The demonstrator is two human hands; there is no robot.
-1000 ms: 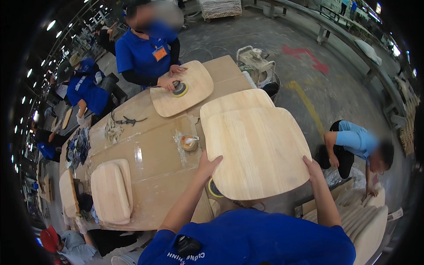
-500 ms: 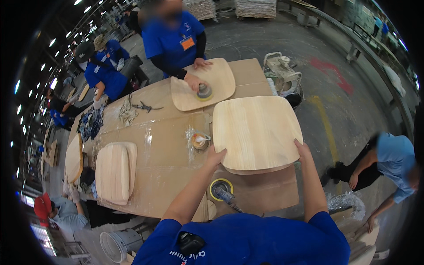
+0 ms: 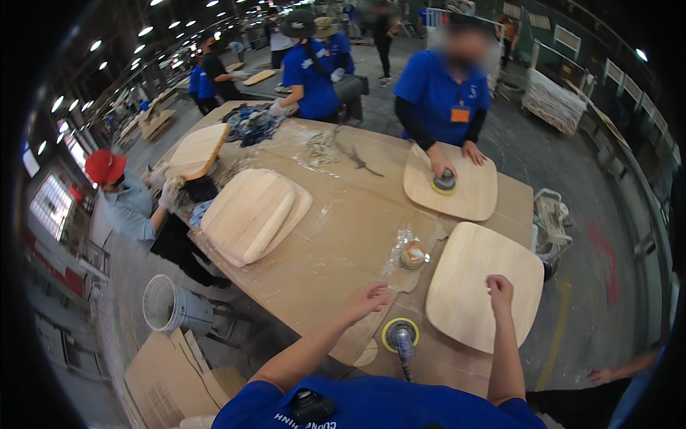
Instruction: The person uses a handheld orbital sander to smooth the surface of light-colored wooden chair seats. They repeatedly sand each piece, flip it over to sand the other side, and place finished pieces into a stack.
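A pale wooden board (image 3: 471,286) with rounded corners, like a seat panel, lies on the cardboard-covered table at my right. My left hand (image 3: 368,300) hovers over the cardboard to the left of this board, fingers stretched and holding nothing. Above the board's right part is my right hand (image 3: 499,289), its fingers loosely bent with nothing visible in them; whether it touches the wood is hard to tell. Between my forearms, near the table's front edge, rests a sander (image 3: 404,339) with a yellow-rimmed pad. A roll of tape (image 3: 414,254) sits just beyond my left hand.
Across the table a co-worker in blue runs a sander (image 3: 444,182) over another board (image 3: 471,187). Stacked boards (image 3: 250,214) lie at left, near a person in a red hat holding a board (image 3: 196,151). Rags (image 3: 246,123) are heaped far left; a bucket (image 3: 179,304) stands below.
Both hands have let go of the board, which now lies on the table. My left hand has moved away from its edge. The view has swung toward the left.
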